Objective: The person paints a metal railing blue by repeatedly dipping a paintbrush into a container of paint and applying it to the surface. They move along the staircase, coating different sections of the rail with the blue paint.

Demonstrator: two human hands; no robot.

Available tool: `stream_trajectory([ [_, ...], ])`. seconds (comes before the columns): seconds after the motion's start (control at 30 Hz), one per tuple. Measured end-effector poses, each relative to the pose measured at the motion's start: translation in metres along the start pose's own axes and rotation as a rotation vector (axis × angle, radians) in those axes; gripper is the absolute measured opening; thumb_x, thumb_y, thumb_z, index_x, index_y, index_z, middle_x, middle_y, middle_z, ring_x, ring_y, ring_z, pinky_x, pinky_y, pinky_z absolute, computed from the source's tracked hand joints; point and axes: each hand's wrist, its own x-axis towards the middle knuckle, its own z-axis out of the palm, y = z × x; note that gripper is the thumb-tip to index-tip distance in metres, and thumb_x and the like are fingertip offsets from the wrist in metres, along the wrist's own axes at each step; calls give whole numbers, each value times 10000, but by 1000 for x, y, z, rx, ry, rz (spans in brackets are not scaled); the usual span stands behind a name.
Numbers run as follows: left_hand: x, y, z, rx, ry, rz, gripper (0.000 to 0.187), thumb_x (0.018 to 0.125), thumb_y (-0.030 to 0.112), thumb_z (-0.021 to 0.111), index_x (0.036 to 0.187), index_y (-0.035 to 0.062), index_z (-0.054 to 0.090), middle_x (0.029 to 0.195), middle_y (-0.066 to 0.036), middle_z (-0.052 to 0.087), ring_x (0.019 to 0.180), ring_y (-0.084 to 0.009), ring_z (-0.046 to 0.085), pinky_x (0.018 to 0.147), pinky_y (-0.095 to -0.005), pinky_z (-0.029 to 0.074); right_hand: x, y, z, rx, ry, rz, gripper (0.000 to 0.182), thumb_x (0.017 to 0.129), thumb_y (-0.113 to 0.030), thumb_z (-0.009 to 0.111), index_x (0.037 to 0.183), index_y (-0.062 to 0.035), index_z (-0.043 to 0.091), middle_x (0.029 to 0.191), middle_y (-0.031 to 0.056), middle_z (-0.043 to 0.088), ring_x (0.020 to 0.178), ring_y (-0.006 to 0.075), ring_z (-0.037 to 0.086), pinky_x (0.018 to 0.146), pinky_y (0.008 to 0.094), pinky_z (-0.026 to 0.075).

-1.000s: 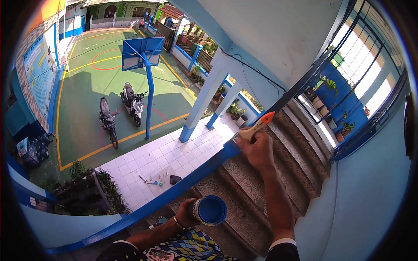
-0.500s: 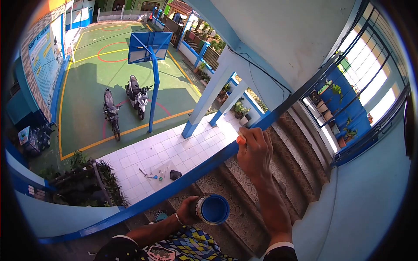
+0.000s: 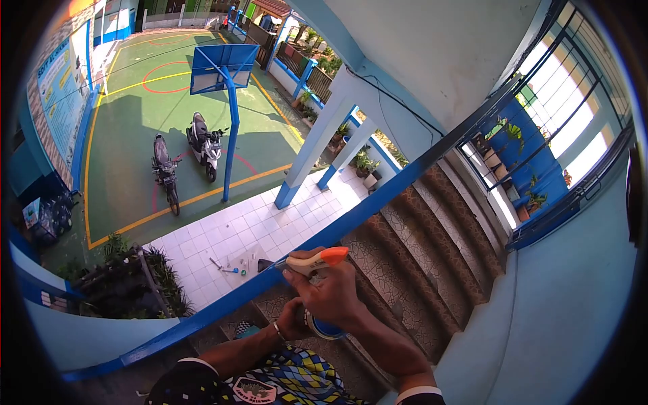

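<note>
My right hand (image 3: 331, 291) is closed around a paintbrush (image 3: 317, 260) with a cream handle and an orange end. The brush's bristle end points left and lies at the blue top of the stair railing (image 3: 233, 298); whether it presses on the surface is hard to see. Below it, my left hand (image 3: 291, 320) grips a paint can (image 3: 327, 330) from its left side. Blue paint shows at the can, though my right hand and wrist cover most of its opening.
Tiled stairs (image 3: 425, 250) run beside the railing, with a light blue wall (image 3: 533, 317) to the right. Beyond the railing, tools lie on a white tiled floor (image 3: 202, 246) below. Two motorbikes (image 3: 206, 145) stand on a green court near a basketball post (image 3: 231, 148).
My right hand has moved left and down from above the stairs to the railing, bringing the paintbrush across the can. My left hand still holds the can, now partly covered.
</note>
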Motion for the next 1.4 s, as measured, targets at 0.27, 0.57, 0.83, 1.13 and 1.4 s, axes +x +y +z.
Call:
stream_trajectory([
  [0.27, 3, 3, -27, -121, -209, -122, 533, 980, 448, 607, 1356, 72, 645, 1303, -138, 724, 1174, -319, 711, 1086, -581, 523, 45, 55, -90, -565, 520, -199, 291, 869, -25, 802, 1156, -6, 759, 1010, 111, 703, 895, 266, 686, 785, 389, 566],
  [0.57, 7, 5, -20, -111, -162, -94, 533, 978, 430, 613, 1380, 81, 626, 1302, -138, 723, 1164, -320, 712, 1084, -580, 522, -26, -1, 22, -207, -113, -313, 354, 783, -94, 880, 1124, -69, 790, 953, 93, 711, 886, 273, 712, 780, 375, 588],
  [0.83, -1, 7, -19, -115, -165, -102, 527, 974, 418, 623, 1387, 90, 620, 1300, -143, 721, 1156, -325, 716, 1082, -585, 523, 67, 67, -95, -213, 559, 158, 224, 938, -27, 771, 1152, 33, 746, 1058, 115, 730, 927, 152, 707, 793, 313, 588],
  [1.13, -10, 10, -4, -34, 59, -9, 497, 992, 423, 590, 1360, 93, 638, 1274, -129, 732, 1150, -319, 720, 1023, -593, 555, -8, 5, 33, -624, 49, -377, 425, 747, -82, 771, 1172, -80, 784, 952, 34, 634, 855, 219, 638, 712, 345, 556],
  [1.4, -6, 15, -10, -56, -63, -27, 508, 995, 434, 586, 1371, 95, 629, 1280, -128, 729, 1158, -319, 718, 1027, -593, 552, -47, -35, 87, -73, -232, -137, 401, 742, -60, 823, 1141, -71, 782, 985, 57, 699, 916, 220, 728, 769, 348, 591],
])
